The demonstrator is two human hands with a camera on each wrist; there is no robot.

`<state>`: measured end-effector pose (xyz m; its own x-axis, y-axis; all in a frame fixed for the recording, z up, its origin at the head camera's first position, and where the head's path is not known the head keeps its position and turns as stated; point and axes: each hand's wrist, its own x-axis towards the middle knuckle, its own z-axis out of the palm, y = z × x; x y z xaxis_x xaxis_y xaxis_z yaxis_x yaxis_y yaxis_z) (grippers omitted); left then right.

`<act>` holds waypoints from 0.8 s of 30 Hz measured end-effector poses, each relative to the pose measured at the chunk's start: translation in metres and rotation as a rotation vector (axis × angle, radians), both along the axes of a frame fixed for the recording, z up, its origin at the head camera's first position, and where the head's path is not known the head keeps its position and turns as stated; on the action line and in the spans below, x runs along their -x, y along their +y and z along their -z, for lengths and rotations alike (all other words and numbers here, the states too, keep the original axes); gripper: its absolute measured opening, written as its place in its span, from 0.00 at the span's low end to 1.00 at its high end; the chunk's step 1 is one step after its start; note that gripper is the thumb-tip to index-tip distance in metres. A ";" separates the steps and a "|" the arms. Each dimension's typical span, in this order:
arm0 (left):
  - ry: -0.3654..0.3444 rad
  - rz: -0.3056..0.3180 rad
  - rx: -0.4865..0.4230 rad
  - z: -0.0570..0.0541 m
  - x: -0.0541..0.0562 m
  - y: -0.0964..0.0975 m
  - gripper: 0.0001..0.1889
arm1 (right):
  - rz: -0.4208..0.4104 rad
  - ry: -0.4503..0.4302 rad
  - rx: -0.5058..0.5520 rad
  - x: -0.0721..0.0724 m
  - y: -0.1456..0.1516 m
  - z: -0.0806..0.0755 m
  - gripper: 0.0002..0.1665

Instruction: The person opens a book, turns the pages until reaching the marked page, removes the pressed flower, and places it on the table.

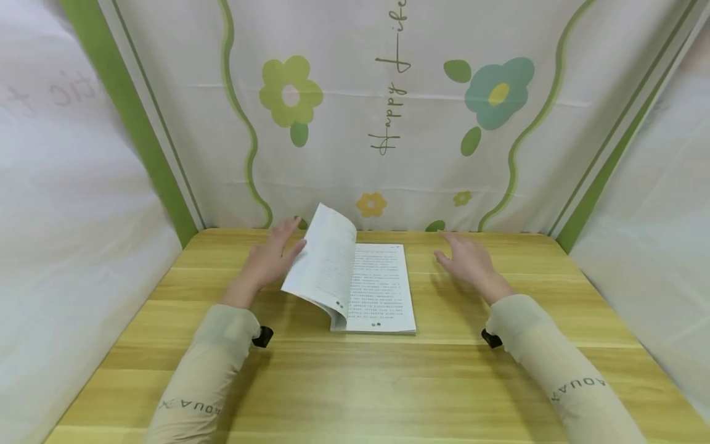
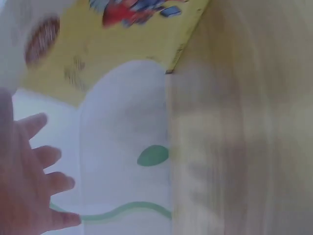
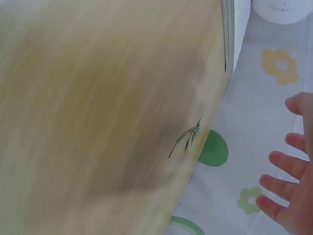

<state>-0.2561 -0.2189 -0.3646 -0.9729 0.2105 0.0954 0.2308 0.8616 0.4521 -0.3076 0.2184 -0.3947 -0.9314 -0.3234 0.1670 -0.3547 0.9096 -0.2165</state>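
Note:
A paperback book [image 1: 383, 290] lies on the table, its right-hand printed page flat. The left part, a curved block of pages [image 1: 324, 259], stands raised at a slant. Just left of it is my left hand [image 1: 269, 259], fingers spread, the thumb tip right at the page edge in the head view. The left wrist view shows the yellow cover [image 2: 127, 46] with a colourful picture, blurred, above those straight fingers. To the right of the book, my right hand [image 1: 468, 259] hovers over the table with its fingers extended and holds nothing.
The wooden table [image 1: 366, 382] ends at a pale flowered curtain [image 1: 344, 154] behind the book, with more fabric on both sides. A small dark sprig-like mark [image 3: 188, 136] shows near the table's far edge. Black devices sit under both wrists.

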 end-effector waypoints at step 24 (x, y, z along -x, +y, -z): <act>0.015 -0.102 0.303 0.041 0.026 0.021 0.42 | 0.069 -0.146 -0.116 0.009 0.016 0.022 0.61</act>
<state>-0.2825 -0.1976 -0.4056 -0.9894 0.1335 0.0581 0.1415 0.9756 0.1681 -0.3169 0.2342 -0.4166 -0.9637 -0.2670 -0.0064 -0.2628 0.9525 -0.1535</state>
